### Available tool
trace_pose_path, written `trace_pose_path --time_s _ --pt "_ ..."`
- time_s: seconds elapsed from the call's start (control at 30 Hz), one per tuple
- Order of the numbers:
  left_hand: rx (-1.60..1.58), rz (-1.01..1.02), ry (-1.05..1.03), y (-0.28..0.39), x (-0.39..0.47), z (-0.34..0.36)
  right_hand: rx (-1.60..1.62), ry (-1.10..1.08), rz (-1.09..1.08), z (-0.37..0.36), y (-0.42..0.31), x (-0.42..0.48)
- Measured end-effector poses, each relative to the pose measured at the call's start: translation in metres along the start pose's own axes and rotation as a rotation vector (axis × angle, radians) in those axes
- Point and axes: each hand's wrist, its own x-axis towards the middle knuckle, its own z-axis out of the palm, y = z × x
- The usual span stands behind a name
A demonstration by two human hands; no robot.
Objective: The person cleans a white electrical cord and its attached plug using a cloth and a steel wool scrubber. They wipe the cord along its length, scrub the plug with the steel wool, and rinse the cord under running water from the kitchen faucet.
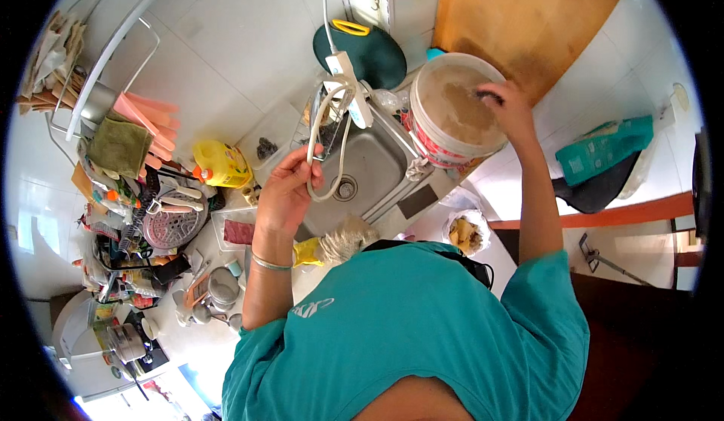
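My left hand (291, 180) pinches a white cable (313, 166). Its loop hangs from a white power strip (353, 95) suspended on a cord above the stainless steel sink (376, 160). My right hand (512, 110) reaches over the rim of a white plastic bucket (421, 121) standing right of the sink. In its fingers is a small dark object (489, 95), mostly covered, whose kind I cannot make out. Brownish, murky contents (452, 104) show inside the bucket; how deep they go is unclear.
A dark green round board (367, 56) leans behind the sink. Left of the sink stand a yellow detergent jug (223, 163) and a clear plastic tray (218, 217). A wooden board (531, 19) rises behind the bucket. Nearer me is a lined bin of scraps (466, 232).
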Motion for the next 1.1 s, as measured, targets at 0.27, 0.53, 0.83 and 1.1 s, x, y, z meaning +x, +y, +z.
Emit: trace_pose_path --time_s 0.27,0.53,0.83,1.1 --pt "0.076 -0.063 -0.035 -0.010 0.000 0.004 -0.061 -0.004 0.232 0.025 0.017 -0.022" --pt "0.075 -0.073 -0.070 -0.054 0.001 0.005 0.856 0.029 0.408 0.066 -0.055 -0.034" --pt "0.271 -0.044 0.026 -0.094 -0.003 0.004 1.885 -0.198 0.923 0.095 -0.173 -0.042" --pt "0.354 -0.098 -0.084 -0.092 0.008 0.001 1.468 -0.320 0.778 0.138 -0.162 -0.062"
